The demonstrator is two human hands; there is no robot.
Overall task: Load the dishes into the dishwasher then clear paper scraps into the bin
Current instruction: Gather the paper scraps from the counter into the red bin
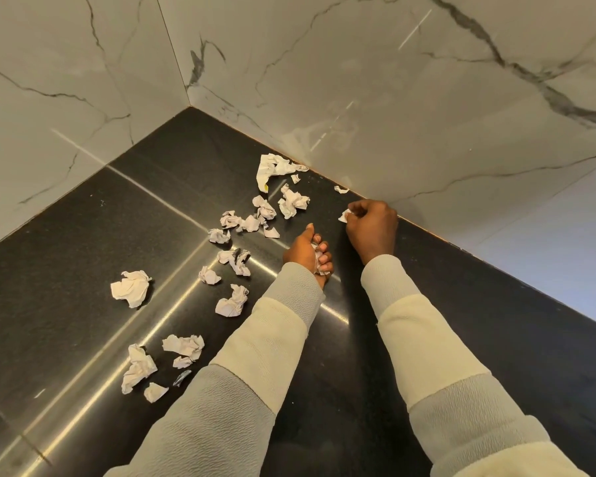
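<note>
On the black counter (83, 235), in the corner where two marble wall (427, 98) panels meet, crumpled paper scraps (234, 299) lie scattered. Most sit left of the hands, in a loose band running from the back wall toward the near edge. One sliver (341, 189) lies against the foot of the wall, just beyond the right hand.

Left hand (307, 253): turned palm inward, fingers curled round a wad (319, 259) of gathered paper. Judged to be the holding hand, so that collected pieces need not be carried off one at a time.

Right hand (372, 228): knuckles up, close to the wall, fingers curled, tips pinching one small scrap (344, 215). Whether that scrap is lifted clear of the counter cannot be told. Judged to be the picking hand, working the wall side and feeding the left.

Both sleeves (427, 339) reach well forward over the counter.

No bin, dishwasher or dishes are in view, so the dish stage cannot be checked from here. The paper stage looks early, with well over a dozen scraps uncollected.

Risk noted: the wad fills the left fingers, and added pieces may slip out. The larger scraps will likely want a whole-hand grab. The sliver at the wall calls for a fingertip pinch.
</note>
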